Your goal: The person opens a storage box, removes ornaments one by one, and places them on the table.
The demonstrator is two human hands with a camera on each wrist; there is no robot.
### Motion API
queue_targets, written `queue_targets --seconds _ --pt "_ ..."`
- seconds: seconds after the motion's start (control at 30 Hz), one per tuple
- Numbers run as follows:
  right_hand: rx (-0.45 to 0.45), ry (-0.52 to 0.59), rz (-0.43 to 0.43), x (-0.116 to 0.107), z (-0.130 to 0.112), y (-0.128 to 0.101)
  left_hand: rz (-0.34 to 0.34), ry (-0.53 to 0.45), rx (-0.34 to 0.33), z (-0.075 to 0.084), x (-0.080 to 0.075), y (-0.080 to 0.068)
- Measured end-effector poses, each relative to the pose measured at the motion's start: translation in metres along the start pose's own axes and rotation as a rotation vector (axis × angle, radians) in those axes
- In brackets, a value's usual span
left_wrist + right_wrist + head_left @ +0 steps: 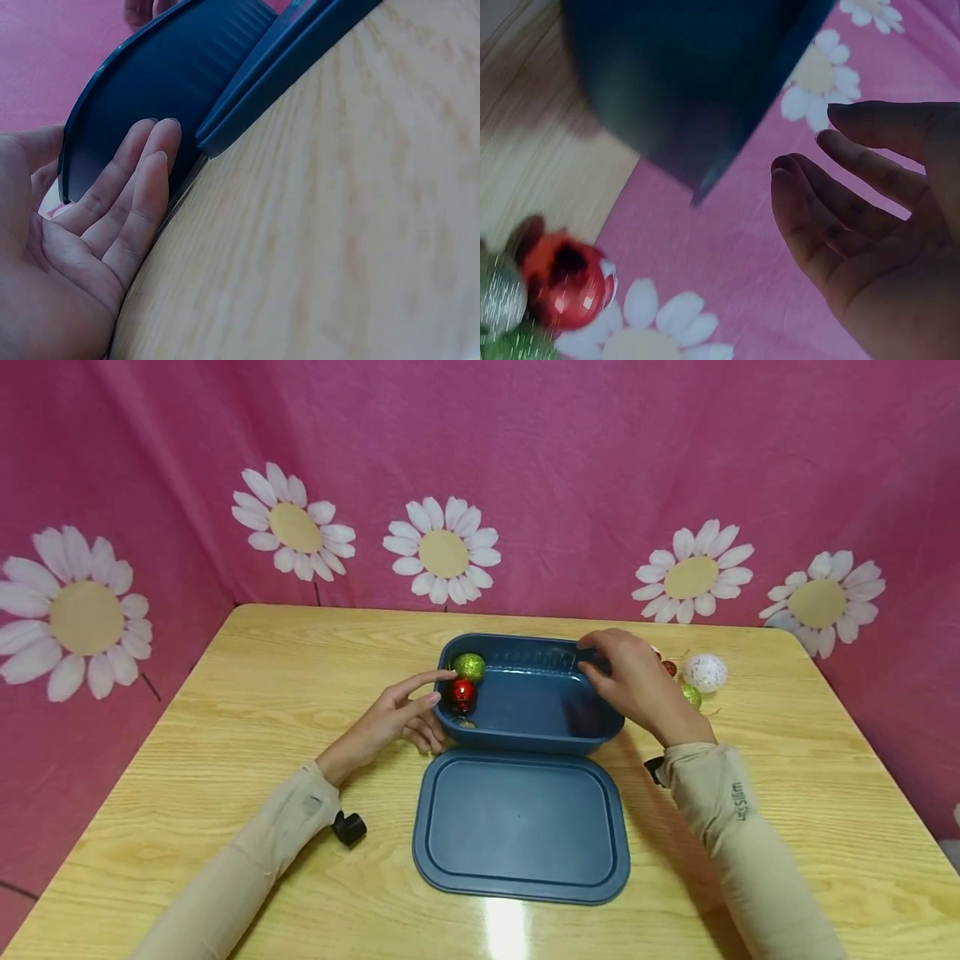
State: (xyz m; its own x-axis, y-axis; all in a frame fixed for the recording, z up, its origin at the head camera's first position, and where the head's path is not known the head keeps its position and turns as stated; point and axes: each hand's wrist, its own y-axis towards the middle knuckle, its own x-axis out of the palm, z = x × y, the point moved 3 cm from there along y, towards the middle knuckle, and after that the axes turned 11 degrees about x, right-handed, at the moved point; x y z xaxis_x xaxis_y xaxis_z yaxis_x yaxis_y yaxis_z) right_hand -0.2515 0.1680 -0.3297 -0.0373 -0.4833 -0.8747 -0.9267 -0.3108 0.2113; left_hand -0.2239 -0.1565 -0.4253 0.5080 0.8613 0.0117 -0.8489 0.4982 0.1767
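A deep blue plastic container (525,743) stands on the table. At its left end inside lie a glittery green bauble (469,667), a shiny red bauble (462,692) and a small gold piece (467,723) partly hidden by the wall. My left hand (397,714) rests against that end, index finger and thumb at the rim; in the left wrist view the other fingers (124,199) lie fairly straight beside the outer wall. Above the container's right end hovers my right hand (637,681), fingers loosely bent and apart, with nothing between them in the right wrist view.
A matching blue lid (520,827) lies flat in front of the container. Right of the container, partly behind my right hand, are a white bauble (706,672), a green bauble (691,696) and a red bauble (562,285). A pink flowered cloth (525,485) hangs behind the table.
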Motion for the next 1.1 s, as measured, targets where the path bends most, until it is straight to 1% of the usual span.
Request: queue_targets --seconds 0.2,0.37,0.5,0.63,0.73,0.83,0.97,1.1 --pt "-0.048 -0.011 -0.01 0.015 -0.022 0.011 -0.015 -0.027 0.005 -0.001 0.0 0.001" --pt "-0.098 0.004 -0.035 0.027 -0.048 0.022 -0.012 -0.025 0.014 -0.001 -0.002 0.001" --pt "-0.115 0.017 -0.097 0.045 -0.067 0.024 -0.01 -0.023 0.017 -0.001 -0.002 -0.001" --pt "-0.131 0.032 -0.171 0.068 -0.081 0.019 -0.01 -0.032 0.016 -0.001 -0.001 -0.001" --pt "-0.148 0.046 -0.215 0.083 -0.085 0.014 -0.008 -0.046 0.015 -0.002 0.001 -0.001" --pt "-0.163 0.084 -0.231 0.093 -0.085 0.012 -0.01 -0.054 0.02 -0.002 0.001 -0.001" --pt "-0.179 0.152 -0.244 0.098 -0.082 0.013 -0.01 -0.044 0.031 -0.003 0.001 0.0" --pt "-0.164 0.173 -0.268 0.102 -0.08 0.013 -0.005 -0.022 0.02 -0.002 -0.001 -0.002"
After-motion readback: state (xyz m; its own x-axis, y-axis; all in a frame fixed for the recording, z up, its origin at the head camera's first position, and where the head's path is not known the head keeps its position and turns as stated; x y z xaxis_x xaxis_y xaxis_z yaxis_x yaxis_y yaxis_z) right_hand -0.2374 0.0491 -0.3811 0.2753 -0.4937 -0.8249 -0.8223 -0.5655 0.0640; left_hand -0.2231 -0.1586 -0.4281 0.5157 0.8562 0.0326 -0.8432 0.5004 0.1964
